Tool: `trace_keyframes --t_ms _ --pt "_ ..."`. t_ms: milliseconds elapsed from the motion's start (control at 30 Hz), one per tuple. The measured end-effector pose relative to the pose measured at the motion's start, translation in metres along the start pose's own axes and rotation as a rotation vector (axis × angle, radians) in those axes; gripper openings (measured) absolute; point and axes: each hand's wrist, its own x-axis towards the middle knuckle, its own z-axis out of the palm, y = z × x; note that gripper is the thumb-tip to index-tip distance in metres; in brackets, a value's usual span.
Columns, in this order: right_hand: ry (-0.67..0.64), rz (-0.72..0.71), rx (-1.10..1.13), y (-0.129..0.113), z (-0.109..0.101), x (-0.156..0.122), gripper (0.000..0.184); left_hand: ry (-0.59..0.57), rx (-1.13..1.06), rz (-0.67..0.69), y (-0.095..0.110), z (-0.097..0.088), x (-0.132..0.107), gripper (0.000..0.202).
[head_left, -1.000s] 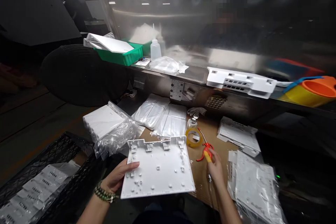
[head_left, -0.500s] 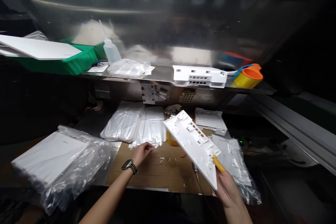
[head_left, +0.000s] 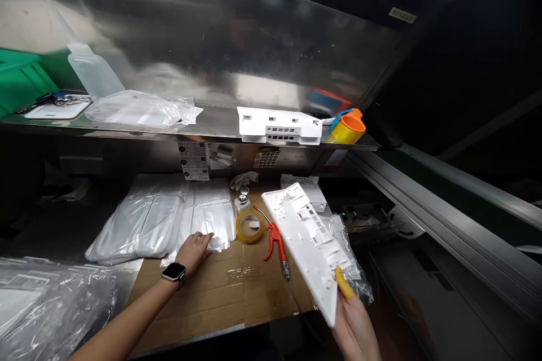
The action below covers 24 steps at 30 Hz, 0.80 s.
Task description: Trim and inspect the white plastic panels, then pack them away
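My right hand (head_left: pixel 354 321), with a yellow finger cot on the thumb, grips a white moulded plastic panel (head_left: pixel 301 240) by its lower right corner. The panel is tilted in the air above the board, its inner side with clips, slots and small posts facing me. My left hand (head_left: pixel 195 251), with a watch on the wrist, rests at the front edge of a stack of clear plastic bags (head_left: pixel 205 208). Its fingers lie apart over that edge; I see no bag lifted in them. Another stack of clear bags (head_left: pixel 144 220) lies to the left.
On the cardboard (head_left: pixel 203 310) lie a tape roll (head_left: pixel 242 232), a red air blow gun (head_left: pixel 275 237) and a small bottle (head_left: pixel 242 203). Bagged panels (head_left: pixel 55 299) sit at left. The shelf holds a white part (head_left: pixel 279 124), a squeeze bottle (head_left: pixel 95 73) and a yellow-orange cup (head_left: pixel 349 127).
The view has swung to the right and closer. My left hand has moved onto the front edge of the bag stack, its fingers stretching out. My right hand still holds the panel.
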Motion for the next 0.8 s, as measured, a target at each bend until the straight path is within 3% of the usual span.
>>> trace_keyframes --t_ms 133,400,567,700,800 --pt "0.072 -0.138 -0.081 0.005 0.013 -0.007 0.071 -0.004 -0.044 -0.032 0.000 0.004 0.003 0.029" --pt "0.082 -0.122 -0.141 0.009 0.022 -0.004 0.082 0.020 -0.312 -0.208 -0.004 -0.007 0.014 0.029" --pt "0.080 -0.133 -0.145 0.009 0.032 -0.002 0.076 0.021 -0.479 -0.358 -0.015 -0.016 0.022 0.030" --pt "0.067 -0.206 -0.102 0.021 0.033 0.016 0.068 0.031 -0.618 -0.381 -0.024 -0.025 0.025 0.028" --pt "0.007 -0.053 -0.156 0.042 0.029 0.042 0.068 0.024 -0.719 -0.371 -0.024 -0.030 0.030 0.029"
